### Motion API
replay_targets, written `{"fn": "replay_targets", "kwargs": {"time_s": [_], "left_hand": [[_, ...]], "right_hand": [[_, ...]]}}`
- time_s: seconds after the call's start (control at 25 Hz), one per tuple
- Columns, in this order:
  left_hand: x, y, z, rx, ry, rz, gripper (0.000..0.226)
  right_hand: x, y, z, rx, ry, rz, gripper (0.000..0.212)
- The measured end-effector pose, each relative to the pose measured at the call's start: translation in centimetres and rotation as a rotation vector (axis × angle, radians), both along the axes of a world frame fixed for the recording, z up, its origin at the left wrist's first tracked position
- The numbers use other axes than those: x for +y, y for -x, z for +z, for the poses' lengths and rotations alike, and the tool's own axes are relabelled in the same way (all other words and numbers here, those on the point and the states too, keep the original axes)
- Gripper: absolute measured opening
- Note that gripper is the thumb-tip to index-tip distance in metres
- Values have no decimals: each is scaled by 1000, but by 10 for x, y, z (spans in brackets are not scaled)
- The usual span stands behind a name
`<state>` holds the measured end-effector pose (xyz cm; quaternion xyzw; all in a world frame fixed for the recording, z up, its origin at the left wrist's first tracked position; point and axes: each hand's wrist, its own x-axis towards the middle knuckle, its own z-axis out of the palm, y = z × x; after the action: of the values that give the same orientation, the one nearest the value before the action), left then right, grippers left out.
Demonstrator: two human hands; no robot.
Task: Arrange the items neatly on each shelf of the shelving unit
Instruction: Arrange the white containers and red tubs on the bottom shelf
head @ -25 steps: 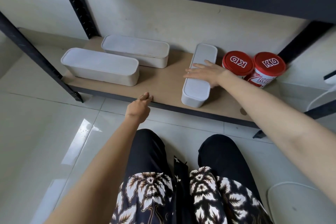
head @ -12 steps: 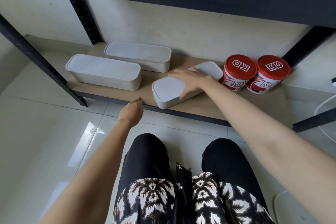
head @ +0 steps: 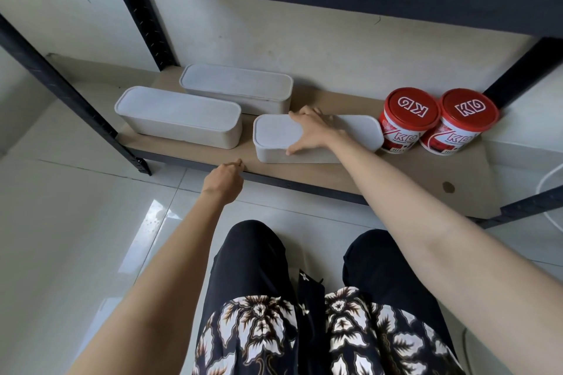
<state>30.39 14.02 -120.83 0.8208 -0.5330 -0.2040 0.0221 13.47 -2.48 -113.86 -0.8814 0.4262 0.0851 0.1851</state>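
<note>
a third white box (head: 275, 138) is gripped across its lid by the right hand (head: 313, 131), nearly lined up beside two boxes (head: 179, 116) already placed. the left hand (head: 224, 178), loosely curled, holds nothing at the shelf edge (head: 304, 187). final squaring is judged left.

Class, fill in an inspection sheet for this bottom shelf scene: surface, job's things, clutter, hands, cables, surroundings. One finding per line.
Surface: brown shelf board, small round mark near its right front.
Job's things: three white lidded boxes, back box, front left box, third box; two red-lidded tubs side by side.
Clutter: nothing seen.
Hands: right hand grips the third box; left hand at the shelf's front edge.
Cables: white cable at right edge.
Surroundings: glossy floor tiles.
</note>
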Motion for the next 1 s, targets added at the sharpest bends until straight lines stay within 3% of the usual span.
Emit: {"fn": "replay_targets", "kwargs": {"time_s": [1.0], "left_hand": [[-2, -1, -4, 17, 14, 20, 46]], "right_hand": [[2, -14, 0, -38, 15, -64, 96]]}}
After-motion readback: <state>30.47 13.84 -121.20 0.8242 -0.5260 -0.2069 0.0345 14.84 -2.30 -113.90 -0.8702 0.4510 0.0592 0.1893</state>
